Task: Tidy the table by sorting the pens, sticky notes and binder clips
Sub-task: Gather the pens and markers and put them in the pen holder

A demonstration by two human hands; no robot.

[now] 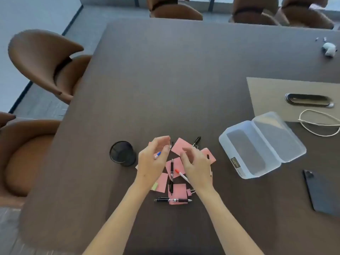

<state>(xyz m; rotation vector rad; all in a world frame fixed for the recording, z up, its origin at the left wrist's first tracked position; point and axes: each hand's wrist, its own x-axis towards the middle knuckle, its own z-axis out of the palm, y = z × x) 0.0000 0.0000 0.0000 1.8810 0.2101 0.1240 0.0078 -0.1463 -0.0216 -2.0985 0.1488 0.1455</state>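
Left hand curled around blue-capped pen; mesh cup just left of it. Right hand half-curled over pink sticky notes, grip unclear. Risk: forearm sweep scatters black pens, binder clip beneath wrists; clear box far right, awkward reach.

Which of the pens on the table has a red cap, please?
The white pen lying beside the right hand; the others on the table are black.
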